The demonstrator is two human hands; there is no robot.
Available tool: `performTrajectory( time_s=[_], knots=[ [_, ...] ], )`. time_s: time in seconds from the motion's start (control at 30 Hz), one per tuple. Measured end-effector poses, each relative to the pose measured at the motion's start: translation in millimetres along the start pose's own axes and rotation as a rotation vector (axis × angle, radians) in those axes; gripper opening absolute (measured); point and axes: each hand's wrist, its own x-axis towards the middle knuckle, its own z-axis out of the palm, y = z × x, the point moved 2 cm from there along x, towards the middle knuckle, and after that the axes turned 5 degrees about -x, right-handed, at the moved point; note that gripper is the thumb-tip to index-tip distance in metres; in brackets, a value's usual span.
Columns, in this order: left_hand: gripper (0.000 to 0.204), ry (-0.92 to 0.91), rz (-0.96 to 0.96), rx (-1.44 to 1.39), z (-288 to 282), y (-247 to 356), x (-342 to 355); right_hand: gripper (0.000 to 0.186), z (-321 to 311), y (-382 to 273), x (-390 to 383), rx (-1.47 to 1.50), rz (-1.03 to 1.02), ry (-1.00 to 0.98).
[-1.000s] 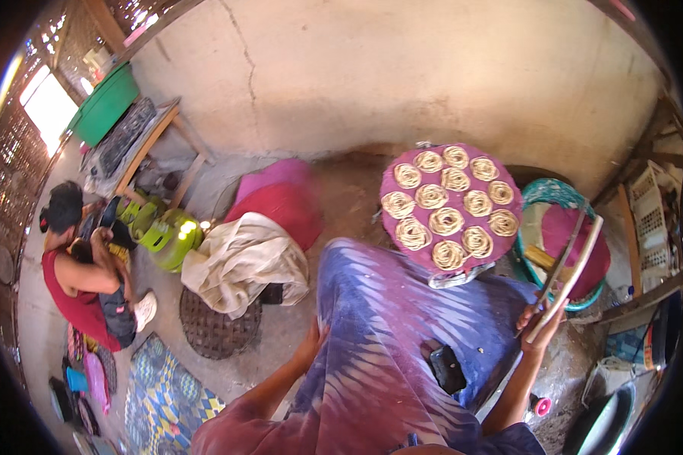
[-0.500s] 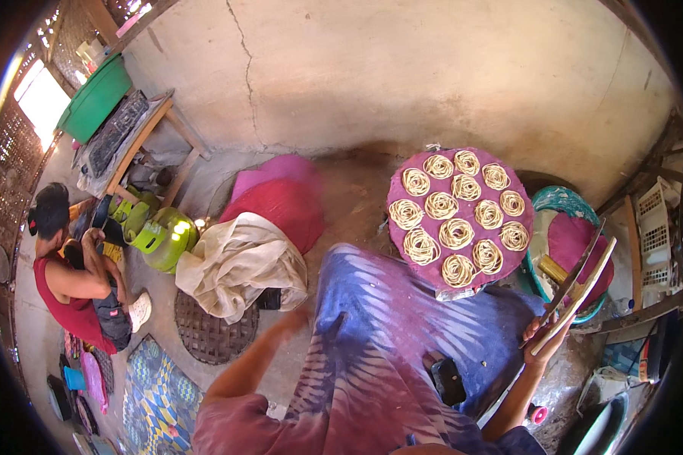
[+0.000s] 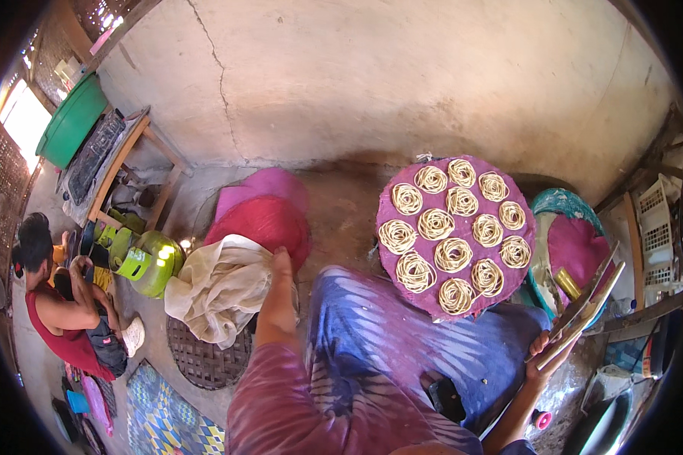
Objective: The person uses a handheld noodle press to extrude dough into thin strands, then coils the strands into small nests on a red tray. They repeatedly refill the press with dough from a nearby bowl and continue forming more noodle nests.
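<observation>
My left hand [image 3: 281,265] reaches forward to the edge of a cream cloth [image 3: 212,284] and a red round sheet [image 3: 262,224]. Its fingers are too small and blurred to tell their pose. At the right, my right hand [image 3: 540,355] grips two long thin sticks [image 3: 584,311], one pale and one darker, slanting up and away. Between my hands, beyond my knees, a round tray covered in purple cloth [image 3: 469,231] bears several coiled nests of pale noodle strands [image 3: 453,255].
A teal basin [image 3: 542,205] holding a purple cloth [image 3: 577,243] stands right of the tray. Far left, a co-worker in a red top [image 3: 61,326] sits by green gas cylinders [image 3: 155,265]. A woven round tray [image 3: 205,356] lies under the cream cloth. A black device [image 3: 446,398] rests on my lap.
My left hand has moved forward from beside my knee to the cream cloth and red sheet. My right hand still holds the sticks. The view has shifted slightly.
</observation>
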Motion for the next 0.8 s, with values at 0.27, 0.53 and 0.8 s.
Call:
performTrajectory(
  time_s=[0.27, 0.53, 0.8],
  knots=[
    [0.013, 0.344, 0.548, -0.467, -179.3, 127.6, -26.1, 0.074, 5.2, -1.0, -0.9, 0.022, 0.032, 0.002],
    [0.038, 0.152, 1.012, -0.286, -298.8, 379.7, -171.5, 0.069, -1.0, -3.5, -2.4, 0.100, 0.037, -0.049],
    [0.044, 0.068, 1.323, -0.110, -201.1, 476.8, -286.3, 0.070, -14.2, -4.3, -4.0, 0.217, 0.068, -0.104]
  ],
)
